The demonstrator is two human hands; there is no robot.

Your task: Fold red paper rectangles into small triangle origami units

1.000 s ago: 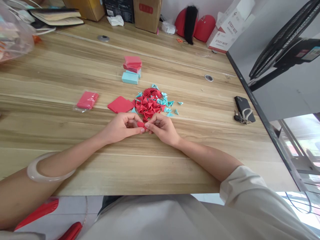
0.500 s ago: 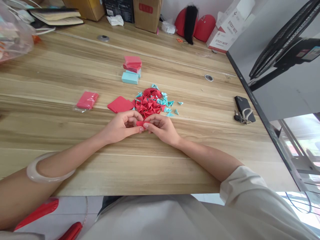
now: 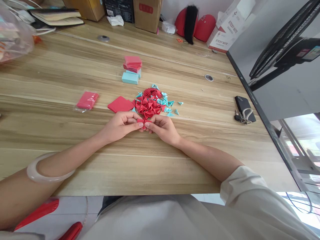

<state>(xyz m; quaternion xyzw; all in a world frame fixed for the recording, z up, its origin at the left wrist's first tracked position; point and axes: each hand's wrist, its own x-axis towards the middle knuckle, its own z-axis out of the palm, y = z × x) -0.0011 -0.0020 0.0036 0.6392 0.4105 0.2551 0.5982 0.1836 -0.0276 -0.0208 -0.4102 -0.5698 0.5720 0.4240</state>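
A small folded piece of red paper (image 3: pixel 144 122) is pinched between my two hands, just above the wooden table. My left hand (image 3: pixel 125 125) grips its left side with thumb and fingers. On the other side, my right hand (image 3: pixel 163 128) pinches the right end, its thumb close to the left thumb. Right beyond my fingertips lies a heap of red folded paper triangles (image 3: pixel 148 106), with a red pleated paper ring (image 3: pixel 152 92) behind it. Light blue paper triangles (image 3: pixel 168 102) are scattered around the heap. Left of it rest flat red paper sheets (image 3: pixel 120 104).
A wrapped red paper pack (image 3: pixel 87 100) lies to the left; stacked red packs (image 3: pixel 132 61) and a light blue pack (image 3: pixel 130 78) sit farther back. A black phone-like case (image 3: pixel 245 107) with keys is at right, near a fan (image 3: pixel 282 40). Cardboard boxes (image 3: pixel 147 15) line the back.
The red paper between my fingers has changed from a narrow curved strip to a wider shape with a crease in the middle. My hands have shifted only slightly.
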